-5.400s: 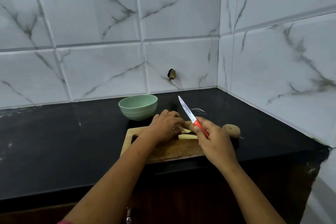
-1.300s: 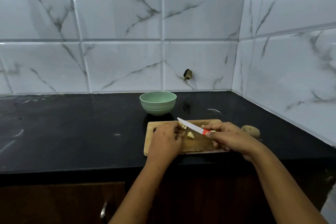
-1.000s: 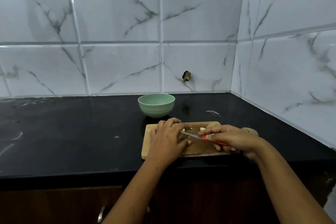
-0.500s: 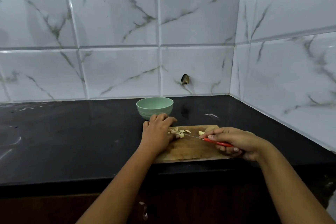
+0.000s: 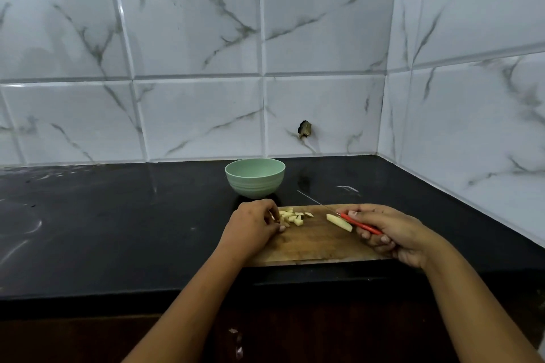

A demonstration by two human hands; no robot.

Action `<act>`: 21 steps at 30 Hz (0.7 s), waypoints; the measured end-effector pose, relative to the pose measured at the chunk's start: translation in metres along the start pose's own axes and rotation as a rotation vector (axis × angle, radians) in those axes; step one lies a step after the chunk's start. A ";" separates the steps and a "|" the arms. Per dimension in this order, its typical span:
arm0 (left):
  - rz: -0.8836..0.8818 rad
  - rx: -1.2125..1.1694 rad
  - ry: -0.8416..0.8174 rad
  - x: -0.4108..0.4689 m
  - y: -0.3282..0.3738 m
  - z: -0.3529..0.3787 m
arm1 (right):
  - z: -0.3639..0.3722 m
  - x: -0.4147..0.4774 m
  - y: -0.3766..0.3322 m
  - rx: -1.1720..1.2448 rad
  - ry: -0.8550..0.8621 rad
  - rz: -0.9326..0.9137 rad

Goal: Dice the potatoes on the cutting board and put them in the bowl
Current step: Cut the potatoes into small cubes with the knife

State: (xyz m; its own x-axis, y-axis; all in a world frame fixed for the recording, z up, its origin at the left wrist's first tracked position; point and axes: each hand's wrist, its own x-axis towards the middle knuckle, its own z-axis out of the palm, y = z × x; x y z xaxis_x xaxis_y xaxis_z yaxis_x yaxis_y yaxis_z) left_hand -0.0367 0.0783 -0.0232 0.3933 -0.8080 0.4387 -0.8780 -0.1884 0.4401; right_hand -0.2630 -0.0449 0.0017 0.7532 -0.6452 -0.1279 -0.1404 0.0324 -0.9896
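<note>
Dice (image 5: 292, 218) heaped, one strip (image 5: 339, 221) still uncut, none seen in the bowl (image 5: 255, 177).
The board (image 5: 318, 247) sits at the front edge of the bench (image 5: 118, 230) with the bowl just behind it, handy for scooping. Left hand (image 5: 253, 224), fingers curled, herds the dice at the board's back-left corner, likely to clear cutting room; can't tell if it pinches any. Right hand (image 5: 392, 233) grips the knife (image 5: 358, 224) by its red handle, tip aimed at the bench's back edge, clear of the strip. 0.5 s ago the blade lay low by the dice; 5.4 s ago there were only long strips.
</note>
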 end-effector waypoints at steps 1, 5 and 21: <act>-0.001 -0.002 0.002 0.001 0.001 0.001 | 0.001 0.000 0.001 0.005 0.014 -0.007; -0.019 0.023 -0.017 0.009 0.008 0.006 | 0.001 0.000 0.003 0.020 0.059 -0.030; 0.009 -0.118 0.046 0.010 0.016 0.011 | 0.015 -0.006 0.007 -0.166 0.289 -0.127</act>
State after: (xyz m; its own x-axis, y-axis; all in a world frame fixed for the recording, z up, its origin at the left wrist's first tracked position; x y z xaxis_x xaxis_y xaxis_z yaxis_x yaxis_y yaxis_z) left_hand -0.0496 0.0611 -0.0205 0.4002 -0.7825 0.4770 -0.8442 -0.1123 0.5242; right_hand -0.2591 -0.0296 -0.0054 0.5614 -0.8264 0.0425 -0.1778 -0.1706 -0.9692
